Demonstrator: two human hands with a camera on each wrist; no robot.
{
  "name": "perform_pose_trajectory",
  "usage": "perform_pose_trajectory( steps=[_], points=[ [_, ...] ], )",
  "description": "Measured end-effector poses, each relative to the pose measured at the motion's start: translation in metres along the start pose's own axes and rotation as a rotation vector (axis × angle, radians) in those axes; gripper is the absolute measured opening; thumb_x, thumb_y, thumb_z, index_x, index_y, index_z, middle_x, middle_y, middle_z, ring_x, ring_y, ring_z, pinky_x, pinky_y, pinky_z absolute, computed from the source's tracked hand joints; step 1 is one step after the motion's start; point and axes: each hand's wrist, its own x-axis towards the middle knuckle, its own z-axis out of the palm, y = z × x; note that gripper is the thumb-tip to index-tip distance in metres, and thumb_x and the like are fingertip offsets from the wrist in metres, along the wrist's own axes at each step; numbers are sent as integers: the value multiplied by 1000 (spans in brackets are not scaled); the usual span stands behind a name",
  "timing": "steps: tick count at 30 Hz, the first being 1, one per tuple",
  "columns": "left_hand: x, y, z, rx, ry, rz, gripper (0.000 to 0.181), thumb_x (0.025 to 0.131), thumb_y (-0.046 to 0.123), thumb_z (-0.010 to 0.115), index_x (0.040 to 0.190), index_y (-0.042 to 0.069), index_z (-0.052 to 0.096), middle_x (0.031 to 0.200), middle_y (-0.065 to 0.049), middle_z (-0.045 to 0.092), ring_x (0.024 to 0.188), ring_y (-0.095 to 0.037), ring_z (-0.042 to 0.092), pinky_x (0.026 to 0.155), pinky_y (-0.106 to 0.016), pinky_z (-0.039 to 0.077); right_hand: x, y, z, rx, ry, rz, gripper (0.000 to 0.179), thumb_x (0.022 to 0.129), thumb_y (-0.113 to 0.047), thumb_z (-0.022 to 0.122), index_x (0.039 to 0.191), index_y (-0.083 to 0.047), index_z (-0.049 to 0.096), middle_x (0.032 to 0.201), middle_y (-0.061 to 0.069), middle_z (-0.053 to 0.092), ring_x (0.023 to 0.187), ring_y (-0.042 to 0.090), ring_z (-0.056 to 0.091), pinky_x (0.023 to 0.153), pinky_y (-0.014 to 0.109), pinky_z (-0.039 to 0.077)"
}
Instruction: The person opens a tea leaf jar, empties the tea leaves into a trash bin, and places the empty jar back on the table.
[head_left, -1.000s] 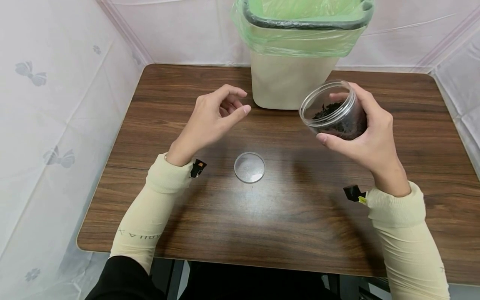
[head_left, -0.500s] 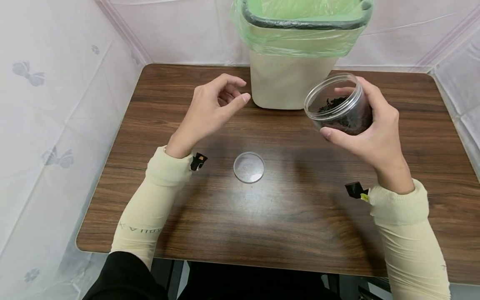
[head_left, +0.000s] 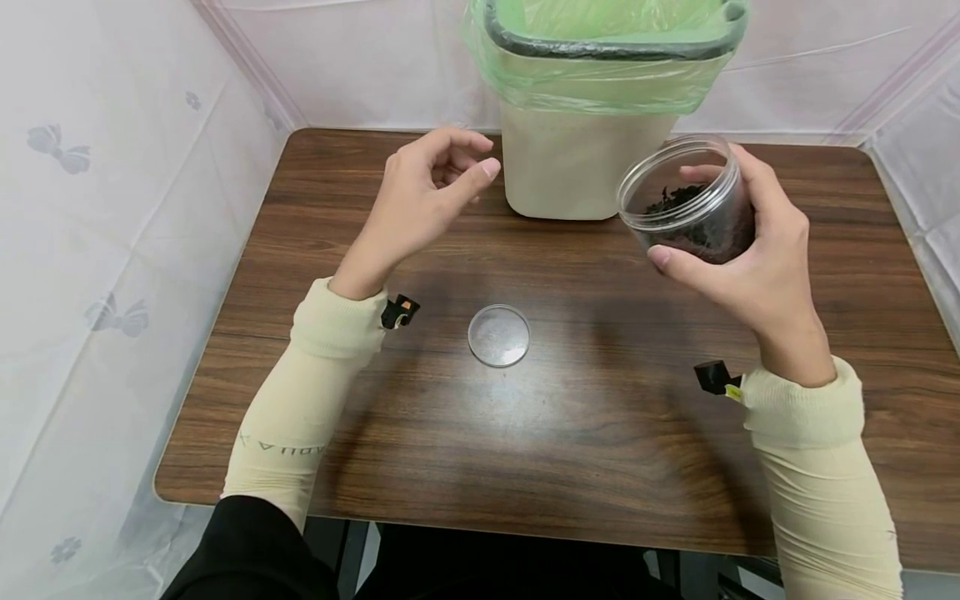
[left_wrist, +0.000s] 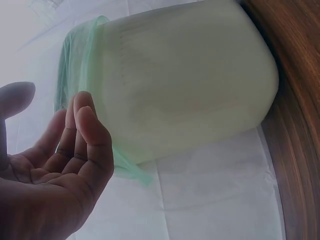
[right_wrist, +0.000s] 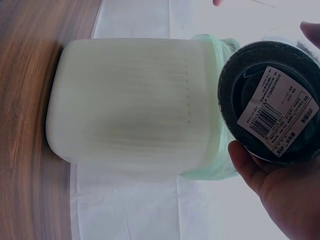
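My right hand [head_left: 765,242] grips a clear plastic jar [head_left: 723,221] by its sides, thumb at the front, and holds it above the table. The jar has no lid on and tilts with its mouth toward the left. Dark, crumbly, leaf-like bits [head_left: 678,200] lie inside. In the right wrist view a printed label [right_wrist: 277,112] with a barcode shows on the jar's base. Left of the bin, my left hand [head_left: 420,192] hangs in the air with loosely bent fingers and nothing in it. A clear round lid [head_left: 498,335] lies flat on the table between my arms.
A cream bin [head_left: 585,162] with a green bag [head_left: 592,83] folded over its rim stands at the back of the brown wood-grain table [head_left: 525,467]. White sheeting [head_left: 375,67] hangs behind the table and at both sides.
My right hand has carried the jar a little to the right and farther up in the head view, still tilted. My left hand has also risen slightly. Lid and bin stay put.
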Motion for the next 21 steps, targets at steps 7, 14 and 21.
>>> perform_pose_trajectory(
  steps=[7, 14, 21],
  points=[
    [6, 2, -3, -104, 19, -52, 25, 96, 24, 70, 116, 11, 70, 91, -7, 70, 74, -25, 65, 68, -34, 55, 2, 1, -2, -17, 10, 5, 81, 62, 3, 84, 138, 2, 57, 120, 22, 66, 113, 23, 63, 94, 25, 46],
    [14, 9, -6, -176, 32, -108, 26, 96, 27, 69, 118, 13, 69, 94, -9, 70, 78, -27, 65, 71, -35, 56, 3, -3, -3, -37, 23, 2, 79, 62, 3, 84, 137, 1, 58, 118, 23, 66, 112, 24, 63, 94, 25, 45],
    [21, 11, -9, -206, 47, -134, 26, 97, 26, 69, 120, 13, 69, 92, -12, 69, 77, -29, 65, 72, -39, 56, 5, -1, -3, -30, 56, 10, 78, 62, 0, 86, 136, 2, 59, 117, 19, 67, 113, 23, 62, 96, 26, 45]
  ],
)
